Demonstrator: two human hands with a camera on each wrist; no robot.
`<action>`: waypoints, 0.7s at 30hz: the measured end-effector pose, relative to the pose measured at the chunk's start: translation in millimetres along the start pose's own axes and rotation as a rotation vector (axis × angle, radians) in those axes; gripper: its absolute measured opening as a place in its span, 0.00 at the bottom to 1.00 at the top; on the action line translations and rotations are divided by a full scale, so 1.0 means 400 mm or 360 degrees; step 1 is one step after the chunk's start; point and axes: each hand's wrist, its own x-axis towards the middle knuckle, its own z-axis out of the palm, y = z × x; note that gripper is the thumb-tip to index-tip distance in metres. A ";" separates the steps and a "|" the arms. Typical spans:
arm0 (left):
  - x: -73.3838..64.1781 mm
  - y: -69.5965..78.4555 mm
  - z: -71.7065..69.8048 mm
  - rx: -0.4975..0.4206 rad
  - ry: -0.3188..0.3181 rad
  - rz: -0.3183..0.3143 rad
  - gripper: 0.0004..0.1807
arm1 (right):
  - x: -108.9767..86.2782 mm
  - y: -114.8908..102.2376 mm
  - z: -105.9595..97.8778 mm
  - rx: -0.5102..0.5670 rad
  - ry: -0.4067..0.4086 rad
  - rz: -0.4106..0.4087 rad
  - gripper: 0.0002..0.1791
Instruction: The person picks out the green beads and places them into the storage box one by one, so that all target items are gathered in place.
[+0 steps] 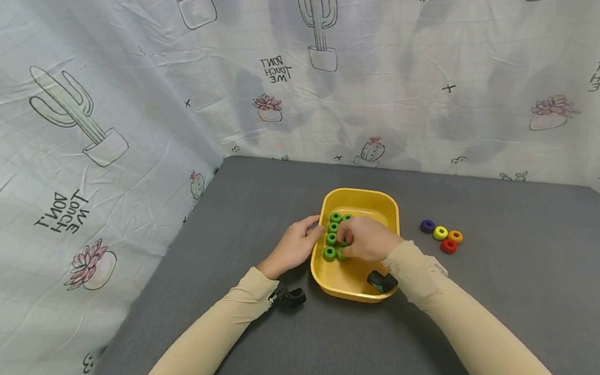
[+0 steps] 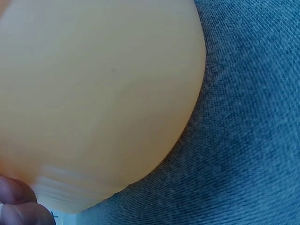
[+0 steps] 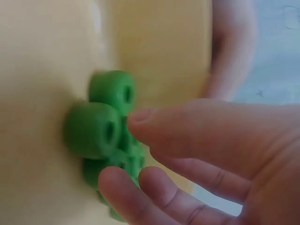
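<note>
A yellow plastic bin (image 1: 352, 293) stands on the grey table. Along its left side, inside, several green ring-shaped beads (image 1: 329, 254) lie in two columns. My left hand (image 1: 293, 248) rests against the bin's left outer wall near the rim; in the left wrist view only fingertips (image 2: 21, 204) show beside that wall. Inside the bin, my right hand (image 1: 367, 239) is over the right column of beads. Seen from the right wrist, its thumb and fingers are spread apart, the thumb tip close to the green beads (image 3: 91, 131), with nothing between them.
Right of the bin lie a purple bead (image 1: 427, 226), a yellow bead (image 1: 440, 233), an orange bead (image 1: 455, 237) and a red bead (image 1: 448, 246). Black wrist cameras (image 1: 290, 297) sit under the wrists. Behind the table hangs a white cloth (image 1: 372, 98) printed with cacti.
</note>
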 end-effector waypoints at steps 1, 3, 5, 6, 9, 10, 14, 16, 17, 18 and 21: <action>0.000 0.001 0.000 -0.0004 -0.0003 -0.0001 0.25 | -0.005 0.000 -0.006 0.0013 0.0018 -0.0013 0.10; -0.001 0.002 0.000 -0.0011 -0.0003 -0.0004 0.26 | -0.016 0.001 -0.019 0.0046 0.0058 -0.0023 0.10; -0.001 0.004 0.000 -0.0019 -0.0002 -0.0010 0.26 | -0.028 0.002 -0.033 0.0076 0.0093 -0.0027 0.10; -0.001 0.004 0.000 -0.0020 -0.0001 -0.0012 0.26 | -0.035 0.003 -0.040 0.0093 0.0107 -0.0020 0.11; -0.001 0.005 0.000 -0.0022 0.0003 -0.0017 0.26 | -0.057 0.003 -0.060 0.0135 0.0136 0.0028 0.13; -0.001 0.005 0.001 -0.0024 0.0002 -0.0012 0.26 | -0.066 0.003 -0.066 0.0146 0.0149 0.0039 0.14; -0.002 0.005 0.002 -0.0020 -0.0004 -0.0019 0.26 | -0.102 0.008 -0.086 0.0159 0.0247 0.0047 0.17; -0.002 0.005 0.003 -0.0020 -0.0004 -0.0027 0.26 | -0.119 0.014 -0.095 0.0153 0.0320 0.0041 0.18; -0.002 0.006 0.003 -0.0018 -0.0002 -0.0038 0.26 | -0.128 0.018 -0.099 0.0146 0.0358 0.0039 0.18; -0.002 0.006 0.003 -0.0016 -0.0001 -0.0044 0.27 | -0.137 0.022 -0.103 0.0142 0.0394 0.0039 0.18; -0.002 0.006 0.003 -0.0017 -0.0001 -0.0049 0.27 | -0.164 0.033 -0.116 0.0161 0.0470 0.0057 0.19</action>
